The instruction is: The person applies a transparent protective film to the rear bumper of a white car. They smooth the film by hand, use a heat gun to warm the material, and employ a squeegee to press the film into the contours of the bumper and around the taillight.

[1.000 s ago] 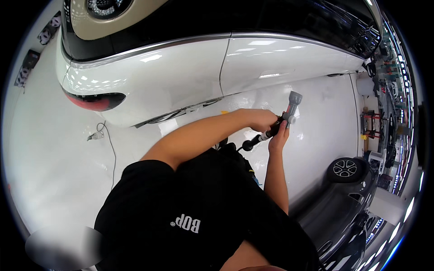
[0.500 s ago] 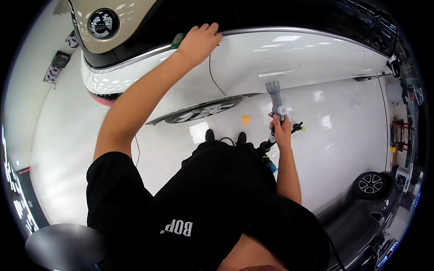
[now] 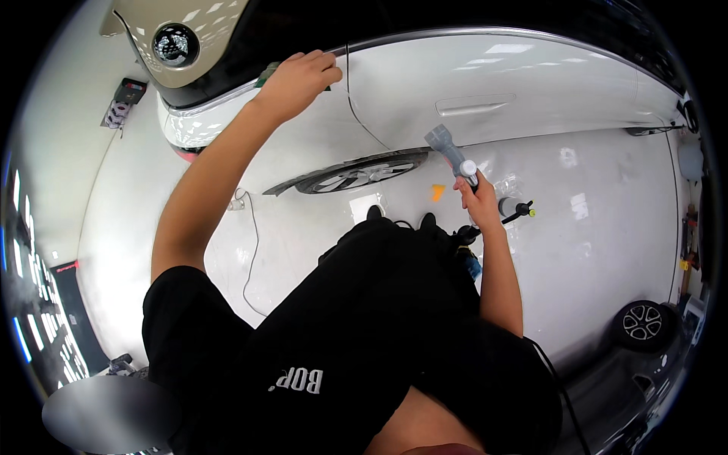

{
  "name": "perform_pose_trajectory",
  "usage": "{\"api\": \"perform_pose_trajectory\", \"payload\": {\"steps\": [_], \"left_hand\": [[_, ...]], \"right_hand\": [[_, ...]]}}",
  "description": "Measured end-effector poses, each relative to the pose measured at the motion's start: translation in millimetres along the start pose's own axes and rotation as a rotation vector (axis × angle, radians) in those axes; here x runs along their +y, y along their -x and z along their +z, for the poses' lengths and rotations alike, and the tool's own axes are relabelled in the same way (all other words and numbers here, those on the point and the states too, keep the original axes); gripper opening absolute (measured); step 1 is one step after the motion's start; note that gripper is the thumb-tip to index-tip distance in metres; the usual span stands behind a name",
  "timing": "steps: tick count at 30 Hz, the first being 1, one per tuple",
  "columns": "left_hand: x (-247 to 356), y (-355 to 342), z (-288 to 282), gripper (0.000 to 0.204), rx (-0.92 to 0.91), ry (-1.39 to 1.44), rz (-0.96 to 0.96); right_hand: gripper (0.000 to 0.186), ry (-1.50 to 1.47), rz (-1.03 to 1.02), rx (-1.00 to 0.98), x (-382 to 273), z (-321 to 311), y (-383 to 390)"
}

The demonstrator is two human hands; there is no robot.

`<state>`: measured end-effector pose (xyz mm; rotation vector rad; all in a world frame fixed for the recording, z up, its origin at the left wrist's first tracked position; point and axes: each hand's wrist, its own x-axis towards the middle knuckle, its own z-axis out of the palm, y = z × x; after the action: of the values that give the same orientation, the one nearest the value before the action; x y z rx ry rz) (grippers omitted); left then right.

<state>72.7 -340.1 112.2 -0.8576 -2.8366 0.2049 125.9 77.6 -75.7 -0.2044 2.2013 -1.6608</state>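
My left hand (image 3: 296,85) is up at the white car body (image 3: 485,76), just below the chrome trim (image 3: 478,32), with fingers curled over a flat dark-green pad (image 3: 267,73), partly hidden under the hand. My right hand (image 3: 479,203) grips a grey-headed tool (image 3: 443,142) with a black handle and a white knob, held out beside the car's lower edge. A black tube-like part hangs below that hand, with a black fitting (image 3: 517,211) tipped yellow-green to its right.
A wheel (image 3: 353,176) sits under the white car. My shoes stand on the glossy floor (image 3: 584,243) near an orange patch (image 3: 437,191) and a cable (image 3: 254,254). A dark car (image 3: 644,383) stands at the lower right; equipment (image 3: 129,95) lines the left wall.
My left hand left the tool and rose to the car with the green pad, then slid left along the trim. My right hand kept the tool, whose head now tilts up-left.
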Motion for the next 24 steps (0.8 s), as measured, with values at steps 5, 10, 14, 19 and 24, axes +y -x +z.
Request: {"api": "perform_pose_trajectory", "payload": {"steps": [5,10,14,19,24], "left_hand": [[1,42,-9,0.017,-0.002,0.046,-0.027],[-2,57,-14,0.018,0.026,0.079,-0.027],[-5,50,-17,0.019,0.124,0.140,-0.024],[7,35,-14,0.018,0.100,0.218,-0.093],[9,27,-7,0.018,0.094,0.262,-0.083]], "right_hand": [[0.042,0.062,-0.005,-0.067,11,19,-24],[0.047,0.097,0.007,-0.074,17,30,-32],[0.049,0.089,-0.022,-0.113,17,31,-33],[0.047,0.003,-0.039,-0.116,16,30,-30],[0.045,0.036,-0.063,-0.148,10,24,-27]]}}
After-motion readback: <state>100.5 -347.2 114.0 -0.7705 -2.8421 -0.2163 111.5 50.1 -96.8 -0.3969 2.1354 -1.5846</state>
